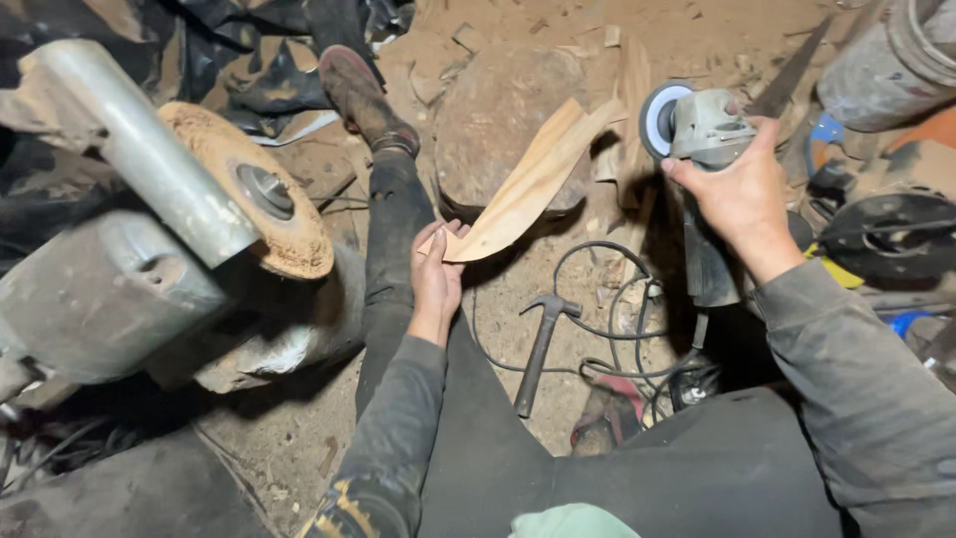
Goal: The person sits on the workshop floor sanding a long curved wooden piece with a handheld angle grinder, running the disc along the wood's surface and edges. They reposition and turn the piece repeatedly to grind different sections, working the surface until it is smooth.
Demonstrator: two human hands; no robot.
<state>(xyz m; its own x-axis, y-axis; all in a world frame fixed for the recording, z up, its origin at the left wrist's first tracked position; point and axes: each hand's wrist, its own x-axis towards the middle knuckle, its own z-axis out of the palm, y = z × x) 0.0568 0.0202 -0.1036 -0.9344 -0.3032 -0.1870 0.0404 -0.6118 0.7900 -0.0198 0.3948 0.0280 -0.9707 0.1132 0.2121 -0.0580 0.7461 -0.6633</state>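
Observation:
My left hand grips the near end of a curved, pale wooden piece that points up and away over a round wooden block. My right hand holds a grey angle grinder by its body. The grinder's white-rimmed disc faces left, a short gap from the far end of the wooden piece. My left leg stretches out along the dusty ground, its shoe beside the block.
A large grey machine with a sawdust-caked sanding disc stands at the left. A hammer and coiled black cable lie on the sawdust floor between my legs. Black discs and a grey cylinder crowd the right.

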